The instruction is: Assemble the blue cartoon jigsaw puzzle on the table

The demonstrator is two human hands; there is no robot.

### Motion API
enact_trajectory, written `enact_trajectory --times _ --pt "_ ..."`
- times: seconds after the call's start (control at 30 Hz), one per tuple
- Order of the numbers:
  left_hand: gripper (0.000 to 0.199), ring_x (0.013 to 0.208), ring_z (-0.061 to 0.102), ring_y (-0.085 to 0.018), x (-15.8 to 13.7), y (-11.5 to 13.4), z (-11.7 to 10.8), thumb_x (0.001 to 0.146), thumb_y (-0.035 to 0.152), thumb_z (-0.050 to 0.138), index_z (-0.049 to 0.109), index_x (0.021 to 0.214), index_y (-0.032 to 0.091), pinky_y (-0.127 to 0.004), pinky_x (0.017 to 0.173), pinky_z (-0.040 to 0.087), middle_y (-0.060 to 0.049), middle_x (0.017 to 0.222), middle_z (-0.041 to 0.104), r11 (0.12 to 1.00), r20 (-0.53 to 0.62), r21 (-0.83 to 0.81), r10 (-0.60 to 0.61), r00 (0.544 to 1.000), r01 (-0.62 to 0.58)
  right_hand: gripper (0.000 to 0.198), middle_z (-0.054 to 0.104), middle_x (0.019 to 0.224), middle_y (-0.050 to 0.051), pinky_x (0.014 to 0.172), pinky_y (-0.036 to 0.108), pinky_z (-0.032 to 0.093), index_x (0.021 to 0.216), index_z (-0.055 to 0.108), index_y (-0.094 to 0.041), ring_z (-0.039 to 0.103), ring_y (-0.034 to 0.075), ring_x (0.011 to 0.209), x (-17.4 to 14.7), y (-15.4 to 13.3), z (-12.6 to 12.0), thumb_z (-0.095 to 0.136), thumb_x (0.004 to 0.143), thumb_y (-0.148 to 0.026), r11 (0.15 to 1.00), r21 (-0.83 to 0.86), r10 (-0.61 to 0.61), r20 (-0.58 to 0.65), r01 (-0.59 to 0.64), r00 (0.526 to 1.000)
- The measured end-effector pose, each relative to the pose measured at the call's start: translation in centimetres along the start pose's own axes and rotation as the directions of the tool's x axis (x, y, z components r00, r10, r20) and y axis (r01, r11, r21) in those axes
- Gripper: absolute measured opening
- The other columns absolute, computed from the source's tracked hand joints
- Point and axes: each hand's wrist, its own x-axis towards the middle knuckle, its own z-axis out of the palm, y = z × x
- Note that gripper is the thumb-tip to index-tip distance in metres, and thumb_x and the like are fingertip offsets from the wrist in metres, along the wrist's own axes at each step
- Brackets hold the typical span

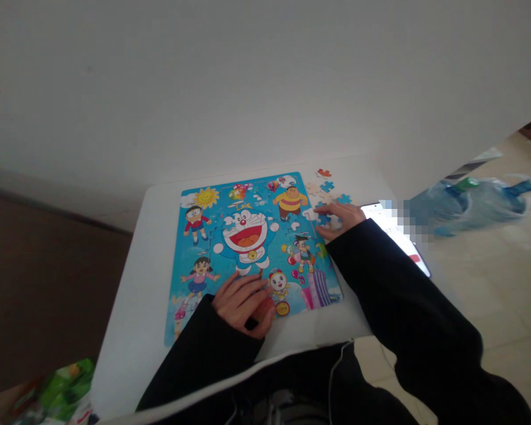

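A jigsaw puzzle (192, 236) with cartoon figures on a light-blue ground lies on a small white table. My left hand (243, 301) rests flat on its lower edge, fingers stretched out over the picture. At the board's right edge is my right hand (343, 218), with thumb and index finger apart. Blue loose puzzle pieces (324, 219) show between those fingers, and the index fingertip is beside a white piece (310, 213). I see no piece clearly gripped. More loose pieces (327, 186) lie just beyond this hand, some picture side up, others showing plain beige backs.
The white table (133, 283) stands against a pale wall (248, 88). A lit phone (418, 260) lies at its right side, partly under my right sleeve. Plastic-wrapped bottles (482, 200) stand on the tiled floor at right. A green bag (68, 383) is at lower left.
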Motion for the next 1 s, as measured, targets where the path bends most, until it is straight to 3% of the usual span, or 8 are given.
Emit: enact_trajectory --times 0.1,0.27,0.43,0.57,0.7,0.77,0.9,1.0 --pt "0.024 0.087 0.064 -0.02 0.1 -0.4 -0.1 0.067 0.021 0.064 0.065 0.091 0.022 -0.04 0.09 0.045 -0.001 0.091 0.07 0.999 0.019 0.026 0.04 0.999 -0.041 0.034 0.068 0.088 0.002 0.074 0.039 0.049 0.096 0.064 -0.025 0.063 0.022 0.078 -0.9 0.7 -2.0 0.067 0.063 -0.032 1.0 0.008 0.025 0.0 -0.025 1.0" --pt "0.024 0.086 0.065 -0.02 0.0 -0.7 0.0 0.068 0.021 0.063 0.065 0.092 0.022 -0.038 0.089 0.046 -0.002 0.09 0.07 0.997 0.016 0.038 0.069 0.997 -0.07 0.028 0.068 0.086 0.002 0.069 0.035 0.051 0.098 0.065 -0.026 0.064 0.02 0.076 -0.5 2.3 -5.5 0.058 0.073 -0.038 0.991 -0.03 0.125 -0.183 -0.132 0.975" --pt "0.017 0.086 0.064 -0.021 0.0 -0.2 0.5 0.072 0.022 0.059 0.066 0.087 0.021 -0.041 0.089 0.045 -0.004 0.086 0.07 1.0 -0.041 -0.01 -0.022 0.999 0.022 0.038 0.069 0.089 0.002 0.071 0.041 0.048 0.101 0.066 -0.031 0.062 0.024 0.082 2.7 6.7 -5.5 0.066 0.066 -0.045 0.957 -0.288 0.041 0.015 -0.035 0.999" --pt "0.017 0.085 0.064 -0.02 0.0 -0.1 0.6 0.072 0.021 0.058 0.065 0.088 0.021 -0.041 0.088 0.045 -0.003 0.085 0.07 1.0 -0.046 -0.016 -0.019 0.999 0.019 0.043 0.069 0.081 0.002 0.066 0.039 0.047 0.095 0.068 -0.032 0.062 0.024 0.076 5.0 8.4 -4.5 0.076 0.054 -0.043 0.946 -0.317 0.146 0.216 -0.072 0.965" --pt "0.018 0.086 0.064 -0.021 0.0 -0.2 0.6 0.072 0.021 0.059 0.065 0.089 0.021 -0.042 0.087 0.044 -0.003 0.086 0.07 1.0 -0.045 -0.021 -0.012 0.999 0.011 0.031 0.067 0.076 -0.001 0.067 0.036 0.047 0.086 0.07 -0.032 0.06 0.021 0.074 4.9 7.6 -4.8 0.071 0.059 -0.046 0.948 -0.316 0.099 0.199 -0.032 0.975" --pt "0.017 0.086 0.064 -0.021 0.0 -0.3 0.6 0.072 0.021 0.059 0.065 0.089 0.021 -0.042 0.088 0.044 -0.004 0.086 0.07 1.0 -0.038 -0.021 -0.015 0.999 0.014 0.028 0.066 0.068 0.0 0.062 0.034 0.046 0.074 0.071 -0.03 0.058 0.02 0.066 4.3 7.1 -4.6 0.074 0.053 -0.049 0.938 -0.346 0.107 0.252 -0.013 0.962" --pt "0.017 0.085 0.064 -0.021 -0.1 -0.3 0.7 0.072 0.02 0.06 0.065 0.089 0.021 -0.042 0.087 0.044 -0.004 0.086 0.07 1.0 -0.049 -0.02 -0.008 0.999 0.007 0.03 0.064 0.065 0.003 0.058 0.035 0.045 0.066 0.071 -0.028 0.055 0.02 0.061 3.1 6.6 -3.7 0.082 0.039 -0.037 0.943 -0.331 0.057 0.25 0.03 0.967" --pt "0.017 0.085 0.064 -0.021 -0.1 -0.4 0.8 0.072 0.02 0.061 0.065 0.089 0.021 -0.042 0.087 0.044 -0.004 0.086 0.07 1.0 -0.06 -0.027 -0.003 0.998 0.002 0.023 0.064 0.067 0.003 0.06 0.033 0.046 0.067 0.071 -0.028 0.055 0.018 0.061 2.5 6.4 -3.8 0.081 0.046 -0.032 0.958 -0.273 -0.026 0.221 0.088 0.975"
